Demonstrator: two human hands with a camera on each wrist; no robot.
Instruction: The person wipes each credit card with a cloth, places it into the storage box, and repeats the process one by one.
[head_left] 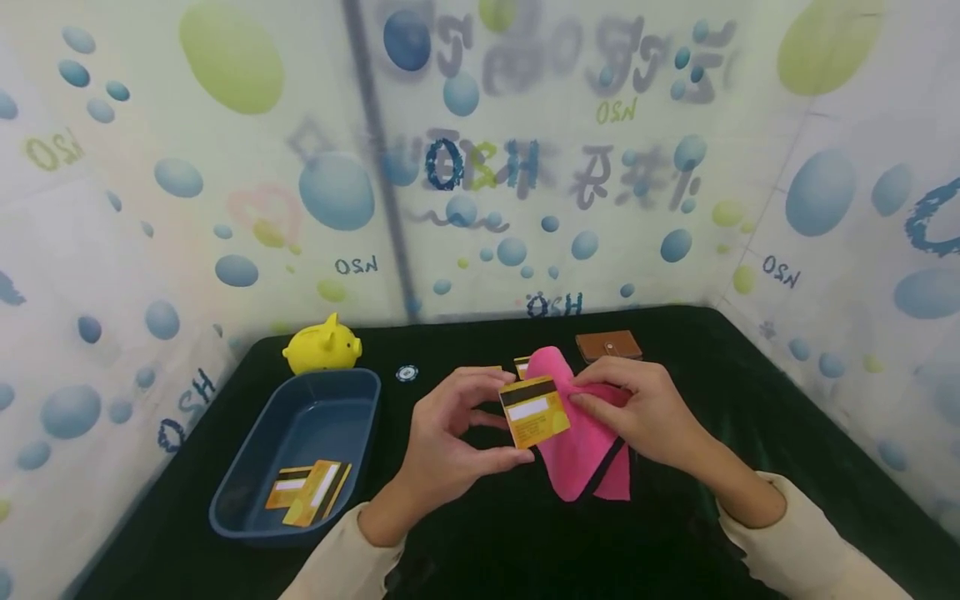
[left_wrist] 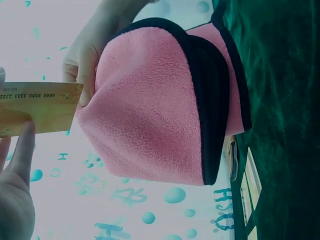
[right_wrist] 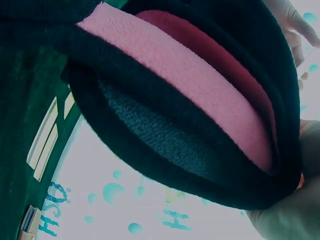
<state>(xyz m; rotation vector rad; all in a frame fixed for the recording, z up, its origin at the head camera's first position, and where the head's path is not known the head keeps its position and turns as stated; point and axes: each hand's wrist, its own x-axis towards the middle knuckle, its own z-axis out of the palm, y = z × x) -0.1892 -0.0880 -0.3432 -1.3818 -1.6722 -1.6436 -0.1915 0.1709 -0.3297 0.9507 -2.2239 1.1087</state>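
Note:
Between thumb and fingertips, my left hand (head_left: 442, 437) holds a gold bank card (head_left: 536, 423) by its edges. In the head view, its dark stripe and white signature strip face me; the left wrist view shows the embossed side. My right hand (head_left: 656, 412) pinches a pink cloth (head_left: 562, 471) with black edging, just right of the card. The cloth (left_wrist: 150, 105) hangs in folds from those fingers, and its dark underside shows in the right wrist view. The card's right edge overlaps the cloth in the head view, its corner close to the right fingertips in the left wrist view.
A blue basin (head_left: 322, 421) stands at the left with several gold cards (head_left: 318, 496) inside. Behind it sits a yellow piggy bank (head_left: 322, 346), with a poker chip (head_left: 407, 373) to the right. A brown wallet (head_left: 609, 345) and a partly hidden card (head_left: 521, 367) lie beyond the cloth.

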